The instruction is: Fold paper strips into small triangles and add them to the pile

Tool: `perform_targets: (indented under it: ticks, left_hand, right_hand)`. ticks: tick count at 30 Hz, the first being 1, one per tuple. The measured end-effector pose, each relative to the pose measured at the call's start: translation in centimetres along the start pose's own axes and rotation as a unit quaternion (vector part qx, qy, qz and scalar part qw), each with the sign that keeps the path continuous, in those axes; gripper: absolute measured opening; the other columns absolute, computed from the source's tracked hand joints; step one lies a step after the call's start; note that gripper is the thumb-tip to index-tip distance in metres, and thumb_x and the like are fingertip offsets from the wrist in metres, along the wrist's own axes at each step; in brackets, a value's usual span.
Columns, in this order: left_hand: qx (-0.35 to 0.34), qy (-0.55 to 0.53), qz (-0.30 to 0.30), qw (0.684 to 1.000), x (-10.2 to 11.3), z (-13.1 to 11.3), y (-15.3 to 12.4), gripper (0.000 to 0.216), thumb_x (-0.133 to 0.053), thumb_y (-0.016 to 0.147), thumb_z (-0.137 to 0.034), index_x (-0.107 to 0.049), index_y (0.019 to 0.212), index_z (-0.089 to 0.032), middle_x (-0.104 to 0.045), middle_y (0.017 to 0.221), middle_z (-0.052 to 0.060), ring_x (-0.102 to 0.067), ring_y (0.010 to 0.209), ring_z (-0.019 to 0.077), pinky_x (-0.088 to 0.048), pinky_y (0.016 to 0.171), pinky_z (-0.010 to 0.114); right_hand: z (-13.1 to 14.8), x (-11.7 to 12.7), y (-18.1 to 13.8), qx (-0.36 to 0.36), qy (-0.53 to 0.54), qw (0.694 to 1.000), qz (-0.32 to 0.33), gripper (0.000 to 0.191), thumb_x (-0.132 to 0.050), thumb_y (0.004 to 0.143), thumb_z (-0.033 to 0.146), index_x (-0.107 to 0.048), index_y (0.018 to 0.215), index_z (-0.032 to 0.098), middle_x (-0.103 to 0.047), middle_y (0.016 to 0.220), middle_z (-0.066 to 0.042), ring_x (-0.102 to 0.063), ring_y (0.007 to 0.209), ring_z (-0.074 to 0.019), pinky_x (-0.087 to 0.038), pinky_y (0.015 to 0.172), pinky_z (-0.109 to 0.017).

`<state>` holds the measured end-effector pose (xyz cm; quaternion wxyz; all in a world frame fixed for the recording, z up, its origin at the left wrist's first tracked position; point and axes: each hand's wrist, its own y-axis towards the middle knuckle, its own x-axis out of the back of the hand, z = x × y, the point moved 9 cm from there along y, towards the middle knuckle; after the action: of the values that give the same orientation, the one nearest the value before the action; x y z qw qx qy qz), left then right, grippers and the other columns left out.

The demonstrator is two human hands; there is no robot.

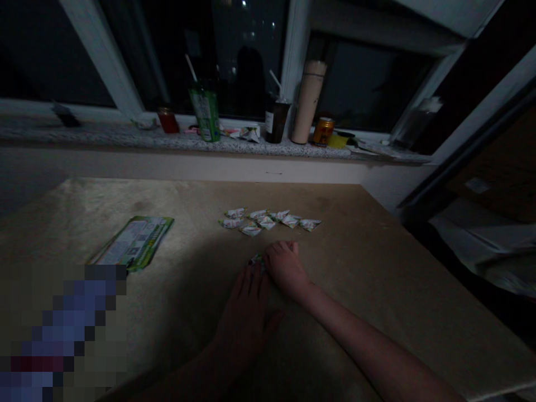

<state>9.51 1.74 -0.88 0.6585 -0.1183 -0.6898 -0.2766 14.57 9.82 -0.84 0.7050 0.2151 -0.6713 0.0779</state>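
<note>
**Two hands press a small folded paper piece flat on the table**

The folded paper piece (256, 260) lies on the table (377, 268), near the middle, just this side of a loose row of similar folded pieces (268, 219). It looks very light, thin and limp at the flaps, stiffer along its creases, and likely to slide on the smooth top unless pinned. Its edges and corners seem the best places to pinch; pressing on the middle would only flatten it.

The left hand (247, 312) lies palm down, fingers stretched forward, their tips on or just beside the piece; its grip is loose and flat, closed on nothing. The right hand (285, 265) comes in from the near right, forearm low over the table, fingers curled down at the piece's right edge. The dim light hides whether they pinch it or only press on it.

Farther left lies a flat green printed packet (136, 241).
</note>
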Motion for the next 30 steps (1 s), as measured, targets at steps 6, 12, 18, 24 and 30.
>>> perform_targets:
  ticks: [6, 12, 18, 24, 30]
  left_hand:
    - [-0.003, -0.011, -0.013, 1.0, -0.1, 0.1, 0.0, 0.077, -0.044, 0.082, -0.06, -0.044, 0.133, -0.002, -0.042, 0.139, 0.023, -0.039, 0.128, 0.0358, -0.03, 0.106, 0.046]
    - [0.017, -0.033, -0.006, 0.999, 0.1, 1.0, 0.4, 0.077, -0.045, 0.081, -0.06, -0.042, 0.135, -0.004, -0.043, 0.139, 0.022, -0.041, 0.127, 0.035, -0.034, 0.103, 0.046]
    - [0.021, -0.032, 0.007, 0.999, 0.2, 1.6, 0.6, 0.076, -0.045, 0.082, -0.059, -0.044, 0.133, -0.004, -0.045, 0.137, 0.022, -0.041, 0.127, 0.0342, -0.033, 0.105, 0.046]
    - [0.017, -0.035, 0.022, 0.999, -0.5, 1.5, 0.7, 0.083, -0.046, 0.081, -0.061, -0.041, 0.134, 0.003, -0.041, 0.138, 0.026, -0.041, 0.127, 0.0354, -0.034, 0.105, 0.045]
    - [0.014, -0.04, 0.011, 0.999, -0.4, 1.5, 0.8, 0.082, -0.046, 0.081, -0.062, -0.04, 0.135, -0.001, -0.041, 0.139, 0.024, -0.04, 0.128, 0.0355, -0.034, 0.105, 0.045]
  right_hand:
    - [0.0, 0.1, -0.1, 0.002, 0.005, 1.0, -0.003, 0.023, -0.04, 0.095, 0.021, -0.061, 0.087, 0.015, -0.064, 0.09, -0.009, -0.05, 0.091, -0.0244, -0.03, 0.08, -0.039]
    - [0.0, 0.1, -0.1, -0.002, 0.005, 1.0, -0.002, 0.026, -0.038, 0.096, 0.022, -0.061, 0.087, 0.016, -0.064, 0.091, -0.01, -0.05, 0.09, -0.0241, -0.031, 0.08, -0.038]
    - [0.1, 0.1, 0.0, 0.005, -0.002, 1.0, -0.002, 0.026, -0.037, 0.096, 0.02, -0.061, 0.088, 0.015, -0.064, 0.09, -0.01, -0.05, 0.089, -0.0243, -0.031, 0.079, -0.038]
    - [0.2, 0.2, -0.1, 0.008, 0.002, 1.0, -0.006, 0.026, -0.037, 0.096, 0.02, -0.061, 0.086, 0.016, -0.064, 0.09, -0.01, -0.05, 0.09, -0.024, -0.03, 0.079, -0.038]
    - [-1.1, 0.3, -0.3, -0.036, 0.073, 0.996, -0.019, 0.02, -0.045, 0.094, 0.027, -0.058, 0.085, 0.016, -0.064, 0.09, -0.006, -0.052, 0.09, -0.0202, -0.025, 0.08, -0.035]
